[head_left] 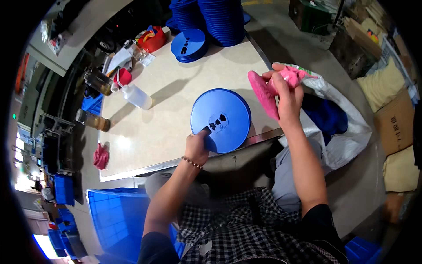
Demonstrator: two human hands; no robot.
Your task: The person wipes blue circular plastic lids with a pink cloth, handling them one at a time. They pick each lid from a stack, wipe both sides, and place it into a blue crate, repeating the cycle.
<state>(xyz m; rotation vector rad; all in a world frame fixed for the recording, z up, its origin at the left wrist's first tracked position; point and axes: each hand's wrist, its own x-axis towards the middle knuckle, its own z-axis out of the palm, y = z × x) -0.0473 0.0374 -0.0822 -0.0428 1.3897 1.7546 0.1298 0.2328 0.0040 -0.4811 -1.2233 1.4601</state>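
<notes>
A round blue plastic reel (222, 119) lies flat near the front edge of a beige table (145, 136). My left hand (197, 145) grips the reel's near rim, thumb on top. My right hand (288, 94) is raised over the table's right edge and is closed on a pink cloth (266, 90), which hangs in folds to the left of the fingers. The cloth is off the reel, above and to its right.
Tall stacks of blue reels (220, 20) and a low stack (190, 45) stand at the table's far end. A clear squeeze bottle (135, 96), jars and a red item sit at the left. A white sack (340, 127) stands to my right, a blue crate (116, 215) lower left.
</notes>
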